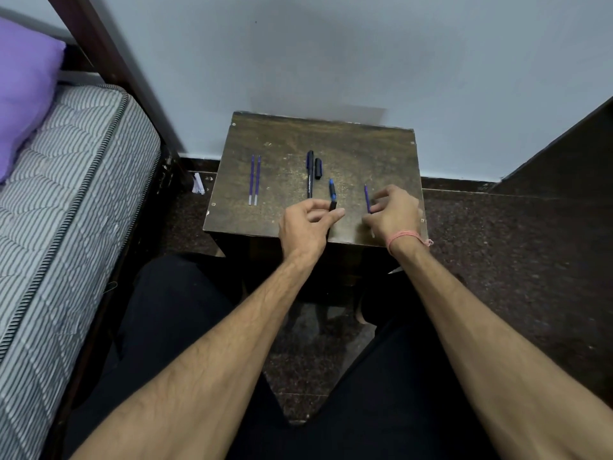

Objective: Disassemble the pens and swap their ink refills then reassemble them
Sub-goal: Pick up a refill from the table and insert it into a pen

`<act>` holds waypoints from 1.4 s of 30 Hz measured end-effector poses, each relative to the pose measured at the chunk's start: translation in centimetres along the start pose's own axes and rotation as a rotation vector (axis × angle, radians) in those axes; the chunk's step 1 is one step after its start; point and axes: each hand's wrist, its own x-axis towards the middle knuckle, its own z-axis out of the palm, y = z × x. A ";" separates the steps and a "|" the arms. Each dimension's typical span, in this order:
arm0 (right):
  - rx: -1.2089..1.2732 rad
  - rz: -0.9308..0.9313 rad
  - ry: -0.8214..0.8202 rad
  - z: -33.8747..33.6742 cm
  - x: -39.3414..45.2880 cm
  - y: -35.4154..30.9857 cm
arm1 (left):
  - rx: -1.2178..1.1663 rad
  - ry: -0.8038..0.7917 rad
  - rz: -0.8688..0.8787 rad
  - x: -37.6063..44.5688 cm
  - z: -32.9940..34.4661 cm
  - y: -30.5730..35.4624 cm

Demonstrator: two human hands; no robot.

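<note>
Currently, on the scuffed dark wooden table (365,151), the left hand (306,224) pinches a black-and-blue pen barrel (332,195) between curled fingers; the right hand (394,210) pinches a thin purple refill (367,199). Align the refill with the barrel's axis before inserting. Two spare refills (254,180) lie well left.

Dim, even indoor light, soft shadows, sharp centre, and wide-angle bending toward the edges.

Pen parts partly hidden in hands

The left hand (306,224) covers the pen barrel's (332,194) near end; the right hand (393,212) hides the refill's (367,199) near part.
</note>
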 end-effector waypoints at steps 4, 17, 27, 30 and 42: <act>-0.120 -0.060 -0.049 0.5 -0.3 -0.5 | -0.119 -0.028 0.048 0.7 0.2 0.1; -0.200 0.041 -0.055 1.1 -2.8 -1.7 | -0.293 -0.134 -0.096 0.8 -0.1 -1.6; -0.218 0.020 -0.186 1.1 -1.1 -0.7 | -0.258 -0.206 -0.078 0.9 -0.8 -1.8; 0.045 0.079 -0.221 1.2 -0.7 -0.5 | -0.259 -0.220 -0.076 0.9 -0.7 -2.0; 1.134 0.156 -0.377 0.7 1.2 -1.6 | -0.200 -0.274 -0.045 0.6 -1.1 -2.3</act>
